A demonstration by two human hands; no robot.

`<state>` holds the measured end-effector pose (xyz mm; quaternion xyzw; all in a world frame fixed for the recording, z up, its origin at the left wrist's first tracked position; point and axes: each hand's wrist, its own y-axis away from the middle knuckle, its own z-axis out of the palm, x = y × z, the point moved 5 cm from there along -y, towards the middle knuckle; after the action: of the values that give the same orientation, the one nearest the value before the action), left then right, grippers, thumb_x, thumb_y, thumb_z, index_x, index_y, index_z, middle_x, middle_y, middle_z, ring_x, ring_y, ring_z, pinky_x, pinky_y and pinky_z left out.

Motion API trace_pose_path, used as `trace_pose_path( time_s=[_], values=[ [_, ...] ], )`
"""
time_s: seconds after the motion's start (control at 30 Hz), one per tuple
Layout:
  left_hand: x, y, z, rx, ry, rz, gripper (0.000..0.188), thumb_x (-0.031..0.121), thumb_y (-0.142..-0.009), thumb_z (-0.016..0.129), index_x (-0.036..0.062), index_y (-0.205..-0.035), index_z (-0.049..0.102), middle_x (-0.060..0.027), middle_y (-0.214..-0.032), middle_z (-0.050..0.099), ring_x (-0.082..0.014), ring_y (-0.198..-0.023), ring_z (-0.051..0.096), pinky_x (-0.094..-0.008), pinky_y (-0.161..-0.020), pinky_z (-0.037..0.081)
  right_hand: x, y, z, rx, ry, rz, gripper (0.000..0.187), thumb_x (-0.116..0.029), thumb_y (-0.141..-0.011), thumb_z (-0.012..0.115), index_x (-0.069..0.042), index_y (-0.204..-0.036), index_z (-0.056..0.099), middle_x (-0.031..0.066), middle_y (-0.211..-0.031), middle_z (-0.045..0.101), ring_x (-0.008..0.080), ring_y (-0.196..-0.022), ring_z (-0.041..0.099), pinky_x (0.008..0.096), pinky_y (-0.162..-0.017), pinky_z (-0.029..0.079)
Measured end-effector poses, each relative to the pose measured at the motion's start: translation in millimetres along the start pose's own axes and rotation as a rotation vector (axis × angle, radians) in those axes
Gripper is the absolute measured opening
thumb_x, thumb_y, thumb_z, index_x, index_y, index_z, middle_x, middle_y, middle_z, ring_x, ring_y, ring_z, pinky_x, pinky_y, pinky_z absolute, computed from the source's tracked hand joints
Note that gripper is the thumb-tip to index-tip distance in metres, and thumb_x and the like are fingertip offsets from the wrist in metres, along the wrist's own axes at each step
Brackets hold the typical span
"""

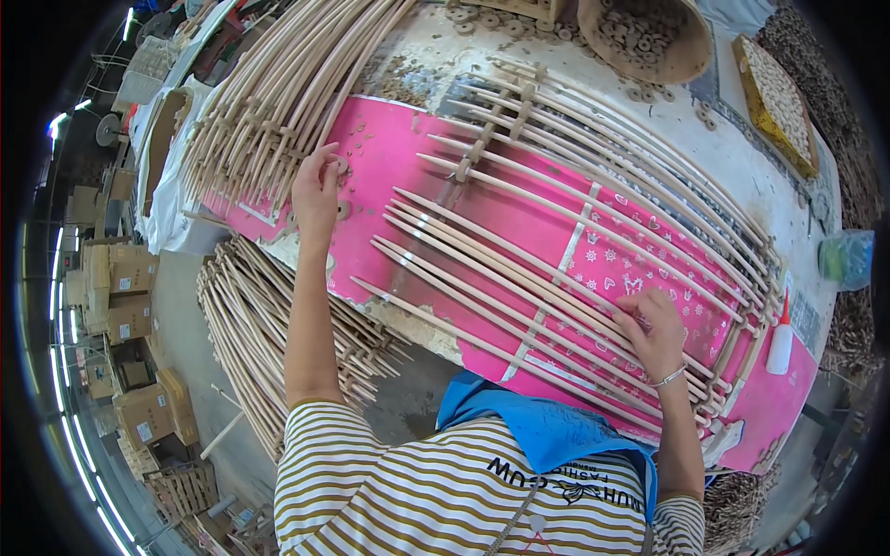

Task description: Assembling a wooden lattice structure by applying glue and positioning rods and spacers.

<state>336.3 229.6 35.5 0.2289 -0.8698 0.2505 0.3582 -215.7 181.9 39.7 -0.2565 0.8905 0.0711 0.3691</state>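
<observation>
On the left, my left hand [315,190] is closed over the pink sheet, its fingertips pinching a small wooden ring [341,165]. Another wooden ring [343,210] lies just below it. My right hand [654,334] is curled, thumb and finger together, over the row of long thin wooden rods [501,269]; what it pinches, if anything, is too small to make out. These rods lie side by side, slanting down to the right. Wooden crosspieces [480,148] join some of the farther rods near their left ends.
Bundles of rods with crosspieces are stacked at the far left [269,120] and below the table's left edge [278,306]. A basket of wooden rings [640,37] stands at the back. A yellow tray [774,107] and a white glue bottle [781,343] are at the right.
</observation>
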Motion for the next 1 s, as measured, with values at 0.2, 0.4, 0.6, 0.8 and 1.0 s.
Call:
trace_pose_path(
  time_s=[0.2,0.4,0.6,0.8,1.0],
  values=[
    [18,3,-2,0.003,-0.481,0.242,0.032,0.008,-0.097,0.066,0.0095,-0.129,0.071,-0.0104,-0.122,0.07,-0.0317,-0.112,0.066,-0.0433,-0.096,0.052,8,5,13,0.022,0.027,0.027,0.012,-0.009,-0.084,0.079,-0.003,-0.092,0.072,0.0091,-0.081,0.061,0.0278,-0.081,0.061,0.0397,-0.073,0.048],
    [2,-7,11,-0.095,-0.919,0.382,0.043,0.009,-0.087,0.072,0.0149,-0.13,0.071,-0.0049,-0.124,0.069,-0.0273,-0.114,0.064,-0.0417,-0.096,0.05,3,4,17,0.08,0.021,0.042,0.012,-0.004,-0.083,0.078,-0.002,-0.091,0.068,0.0099,-0.086,0.06,0.0264,-0.08,0.062,0.0378,-0.07,0.05],
    [9,-6,13,-0.089,-0.742,0.316,0.038,0.012,-0.09,0.073,0.014,-0.128,0.072,-0.0033,-0.117,0.07,-0.0263,-0.107,0.065,-0.0396,-0.091,0.051,4,2,14,0.14,-0.07,0.093,0.013,-0.001,-0.086,0.076,-0.001,-0.094,0.066,0.0104,-0.09,0.061,0.0246,-0.08,0.065,0.0348,-0.07,0.053],
    [5,11,35,-0.263,0.446,-0.36,0.038,0.027,-0.105,0.068,0.0062,-0.137,0.069,-0.0008,-0.118,0.075,-0.0091,-0.099,0.067,-0.0258,-0.084,0.048,3,3,12,0.137,-0.13,0.062,0.012,0.001,-0.089,0.074,0.001,-0.099,0.067,0.0093,-0.094,0.061,0.0196,-0.082,0.063,0.0302,-0.07,0.052],
    [-6,25,52,-0.334,0.753,-0.544,0.034,0.028,-0.108,0.064,0.0106,-0.136,0.07,0.002,-0.113,0.075,-0.0063,-0.1,0.065,-0.0255,-0.083,0.048,-1,-2,12,0.136,-0.119,0.034,0.012,0.001,-0.089,0.074,0.001,-0.099,0.067,0.0094,-0.094,0.061,0.0196,-0.082,0.063,0.0302,-0.07,0.052]
  ],
)
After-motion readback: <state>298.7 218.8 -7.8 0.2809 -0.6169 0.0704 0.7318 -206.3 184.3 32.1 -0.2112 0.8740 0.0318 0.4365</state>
